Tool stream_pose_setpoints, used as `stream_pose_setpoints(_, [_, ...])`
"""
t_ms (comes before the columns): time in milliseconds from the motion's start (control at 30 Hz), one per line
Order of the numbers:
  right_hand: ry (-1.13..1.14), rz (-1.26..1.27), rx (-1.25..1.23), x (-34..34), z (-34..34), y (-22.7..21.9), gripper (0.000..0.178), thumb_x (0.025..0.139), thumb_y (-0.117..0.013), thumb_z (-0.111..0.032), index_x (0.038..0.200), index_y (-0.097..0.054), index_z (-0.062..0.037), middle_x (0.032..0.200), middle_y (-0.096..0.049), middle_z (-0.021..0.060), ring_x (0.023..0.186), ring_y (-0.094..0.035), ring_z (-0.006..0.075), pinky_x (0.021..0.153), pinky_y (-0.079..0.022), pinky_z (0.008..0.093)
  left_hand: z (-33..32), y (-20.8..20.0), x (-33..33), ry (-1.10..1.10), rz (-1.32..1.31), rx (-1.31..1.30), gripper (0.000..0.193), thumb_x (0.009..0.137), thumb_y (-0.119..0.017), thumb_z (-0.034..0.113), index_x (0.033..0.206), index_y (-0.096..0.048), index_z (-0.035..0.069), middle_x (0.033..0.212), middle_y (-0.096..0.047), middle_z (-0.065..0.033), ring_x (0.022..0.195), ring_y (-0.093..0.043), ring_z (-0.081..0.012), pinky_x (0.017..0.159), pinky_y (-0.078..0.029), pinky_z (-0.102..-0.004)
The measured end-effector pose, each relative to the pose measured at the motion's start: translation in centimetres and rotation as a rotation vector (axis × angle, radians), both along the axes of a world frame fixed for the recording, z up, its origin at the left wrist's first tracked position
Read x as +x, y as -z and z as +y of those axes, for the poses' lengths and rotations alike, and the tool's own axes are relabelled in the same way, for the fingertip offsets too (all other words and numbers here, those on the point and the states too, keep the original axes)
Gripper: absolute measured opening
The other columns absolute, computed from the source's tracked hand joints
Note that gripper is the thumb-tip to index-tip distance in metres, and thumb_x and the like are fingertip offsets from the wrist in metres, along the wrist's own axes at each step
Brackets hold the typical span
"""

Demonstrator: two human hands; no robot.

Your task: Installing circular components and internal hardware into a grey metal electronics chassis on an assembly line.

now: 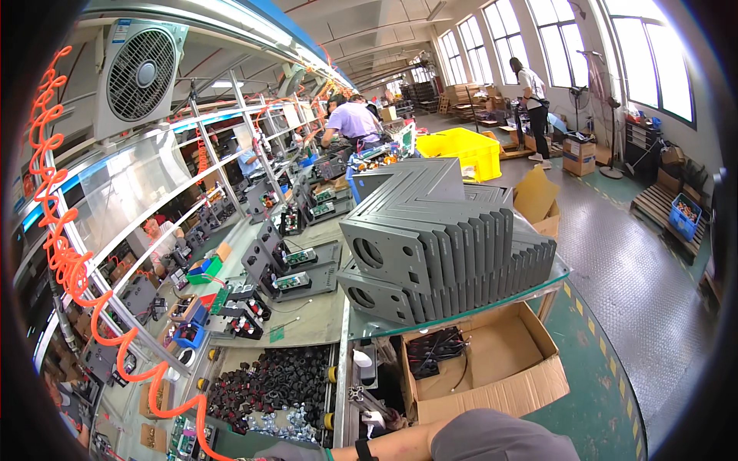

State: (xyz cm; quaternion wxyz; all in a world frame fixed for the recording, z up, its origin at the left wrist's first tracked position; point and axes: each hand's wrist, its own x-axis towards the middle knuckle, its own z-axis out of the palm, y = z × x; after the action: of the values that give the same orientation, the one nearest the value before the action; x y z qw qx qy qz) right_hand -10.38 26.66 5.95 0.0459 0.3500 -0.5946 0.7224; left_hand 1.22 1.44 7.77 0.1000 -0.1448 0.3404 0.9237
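Observation:
Only one of my arms shows, along the bottom edge: a grey sleeve, a bare forearm with a black wristband, and my right hand [296, 453] in a grey glove. The hand is cut off by the frame edge, so its grip cannot be made out. It lies next to a tray of black plastic parts [269, 380] and a heap of small metal pieces [270, 422]. My left hand is out of view. Just above the forearm stands an open cardboard box [530, 384] with black cables in it.
Upright grey metal plates [446, 246] with round holes crowd a glass shelf [561, 273]. Grey assemblies [296, 273] line the workbench at left. An orange coiled hose [69, 261] hangs under a fan [142, 73]. A person in purple [354, 119] works beyond; another stands [532, 96] near a yellow bin [461, 150].

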Motion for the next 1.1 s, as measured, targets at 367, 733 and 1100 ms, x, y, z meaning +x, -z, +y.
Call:
stream_pose_setpoints(367, [-0.043,-0.032,-0.021,-0.3,-0.1,0.4,0.04,0.078,-0.079,-0.023,0.111,-0.064,-0.0043,0.086,-0.061,-0.0025,0.078,-0.051,0.0083,0.07,-0.045,0.0271,-0.1,0.2,0.0,-0.011,-0.011,-0.01,0.026,0.103,-0.045,0.035,0.108,-0.051,0.011,0.078,-0.042,0.0025,0.061,-0.035,-0.0099,0.05,-0.034,-0.0234])
stream_pose_setpoints(733, [0.05,0.085,0.232,-0.2,0.6,-0.4,0.043,0.079,-0.074,-0.024,0.113,-0.058,-0.0016,0.087,-0.056,0.0044,0.081,-0.052,0.0123,0.075,-0.048,0.0321,0.4,-0.6,1.1,-0.133,0.013,0.051,0.027,0.104,-0.044,0.036,0.109,-0.051,0.011,0.078,-0.042,0.003,0.06,-0.035,-0.0093,0.05,-0.034,-0.023])
stream_pose_setpoints(1100, [-0.6,-0.298,-0.398,0.8,-5.2,-6.7,0.029,0.076,-0.062,0.003,0.103,-0.053,-0.0028,0.091,-0.061,0.0122,0.078,-0.062,0.0186,0.072,-0.053,0.0346,-1.7,4.8,5.7,-0.252,0.044,0.046,0.022,0.103,-0.047,0.024,0.117,-0.051,0.008,0.088,-0.046,0.0004,0.064,-0.036,-0.0057,0.048,-0.031,-0.017])
